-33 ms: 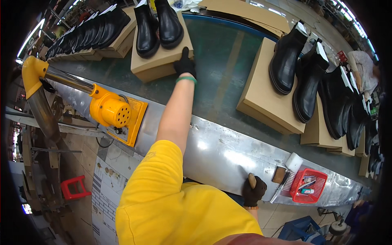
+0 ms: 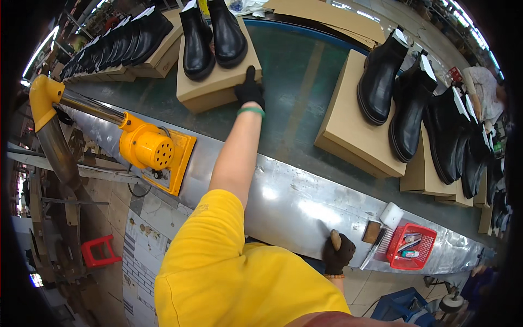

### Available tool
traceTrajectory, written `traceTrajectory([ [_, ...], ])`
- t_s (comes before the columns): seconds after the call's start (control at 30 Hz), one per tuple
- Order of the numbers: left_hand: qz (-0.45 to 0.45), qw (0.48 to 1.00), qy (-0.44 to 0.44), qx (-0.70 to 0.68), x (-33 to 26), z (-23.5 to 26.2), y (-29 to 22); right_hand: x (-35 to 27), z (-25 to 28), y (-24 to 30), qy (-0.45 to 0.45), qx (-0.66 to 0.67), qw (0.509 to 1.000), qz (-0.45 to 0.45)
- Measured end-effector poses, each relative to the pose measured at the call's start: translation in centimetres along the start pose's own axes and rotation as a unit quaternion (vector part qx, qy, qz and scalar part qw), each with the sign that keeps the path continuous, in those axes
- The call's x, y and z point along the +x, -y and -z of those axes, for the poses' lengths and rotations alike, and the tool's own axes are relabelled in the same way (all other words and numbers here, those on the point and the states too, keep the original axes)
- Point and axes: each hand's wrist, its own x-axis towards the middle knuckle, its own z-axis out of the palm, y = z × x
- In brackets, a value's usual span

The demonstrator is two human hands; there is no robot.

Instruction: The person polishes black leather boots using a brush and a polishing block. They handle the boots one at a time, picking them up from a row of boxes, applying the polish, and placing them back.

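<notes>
My left hand (image 2: 250, 94), in a black glove with a green band at the wrist, grips the near right corner of a brown cardboard box (image 2: 210, 90). Its thumb lies over the top, while the other fingers are partly hidden at the box's side. Standing upright on that box is a pair of black ankle boots (image 2: 230, 43) with white paper in the tops. Down by the metal table edge, my right hand (image 2: 339, 256), also in a dark glove, is closed around a tan rounded thing (image 2: 335, 238); most of it is hidden in the fist.
More boxed black boots stand right (image 2: 375, 90) and far left (image 2: 150, 38) on the green belt (image 2: 283, 71). A yellow lamp-like machine (image 2: 152, 147) sits on the metal ledge (image 2: 283, 201). Right of my right hand are a brush (image 2: 376, 248), a white roll (image 2: 391, 215) and a red basket (image 2: 409, 261).
The box with its boots, held by my left hand, has shifted slightly right and nearer. On the right, the boxes have slid a little left. My right hand stays in place.
</notes>
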Motion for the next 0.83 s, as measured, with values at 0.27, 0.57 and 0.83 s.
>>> traceTrajectory([
  [0.27,0.023,0.984,0.100,-0.149,-5.3,8.1,0.5,-0.5,0.2,-0.4,-0.007,0.000,1.000,-0.002],
  [0.57,-0.008,0.975,-0.096,-0.199,-5.8,4.5,-3.8,-0.4,0.0,-0.4,-0.014,-0.007,1.000,-0.002],
  [0.83,-0.108,0.994,-0.017,-0.017,-6.2,4.1,1.5,0.1,0.2,-0.1,-0.019,0.016,1.000,0.010],
])
